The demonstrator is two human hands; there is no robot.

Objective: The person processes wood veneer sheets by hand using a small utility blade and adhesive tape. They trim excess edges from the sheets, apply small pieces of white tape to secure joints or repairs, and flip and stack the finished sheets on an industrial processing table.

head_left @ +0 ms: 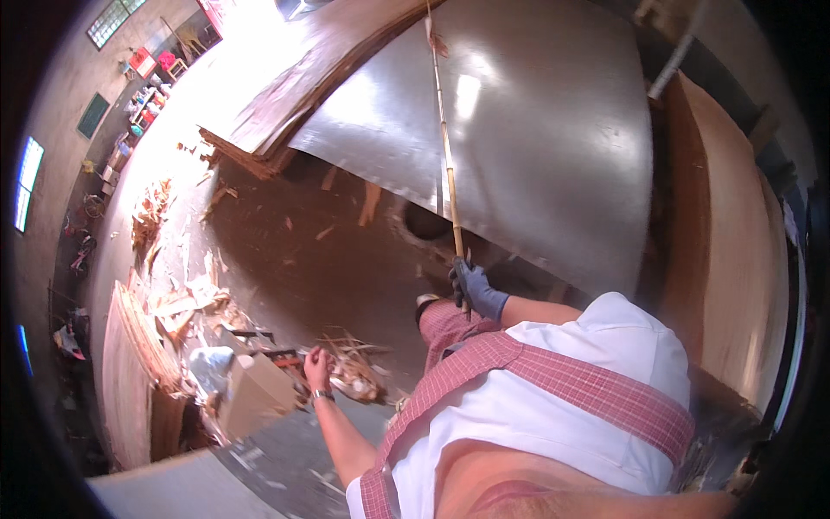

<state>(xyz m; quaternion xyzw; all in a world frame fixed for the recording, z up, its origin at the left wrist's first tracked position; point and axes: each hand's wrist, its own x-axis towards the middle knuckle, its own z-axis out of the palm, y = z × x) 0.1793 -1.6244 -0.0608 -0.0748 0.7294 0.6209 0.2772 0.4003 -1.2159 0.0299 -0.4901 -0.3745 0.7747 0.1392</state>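
My right hand [473, 287], in a blue-grey glove with dark fingers, is wrapped round the lower part of a long bamboo pole [449, 169]. The pole reaches away over a large shiny metal sheet [553, 121], with a small brownish tuft [437, 41] near its far end. My left hand [318, 369] is bare, with a watch [322, 394] at the wrist. Its fingers are curled in, and I see nothing in them. It hangs to the left, above wood scraps [359, 381] and beside a tan box-like block [258, 396].
A stack of thin wood sheets [285, 130] lies left of the metal sheet. Another tall stack [722, 225] stands at the right. Veneer sheets [130, 372] and torn wood pieces [194, 303] crowd the left. Chips litter the brown floor [294, 233]. A grey surface [190, 491] lies at the lower left.
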